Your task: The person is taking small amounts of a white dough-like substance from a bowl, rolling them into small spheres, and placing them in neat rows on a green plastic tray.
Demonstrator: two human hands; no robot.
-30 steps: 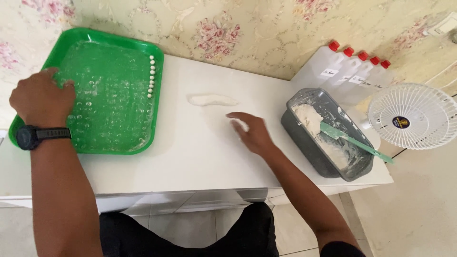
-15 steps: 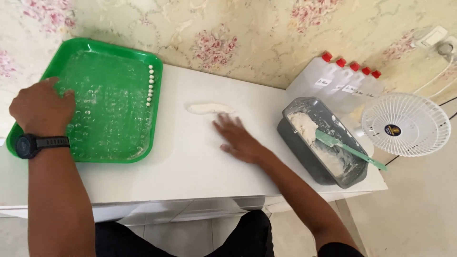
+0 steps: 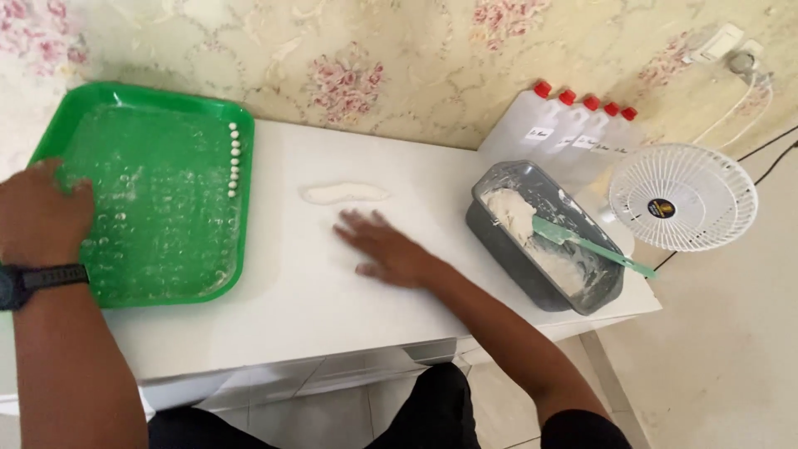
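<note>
Now the right hand lies flat on the white table, fingers spread and a little blurred, just below a small strip of white dough but apart from it. Meanwhile the left hand, fingers curled together, rests on the green tray holding a row of small white balls. Further right stands a grey tub of dough with a green spatula.

The right hand was motion-blurred, its fingertips indistinct. The left hand was cut by the frame's edge and covered the green tray's near-left corner. The labels on the bottles beyond the right hand were too small to read.
</note>
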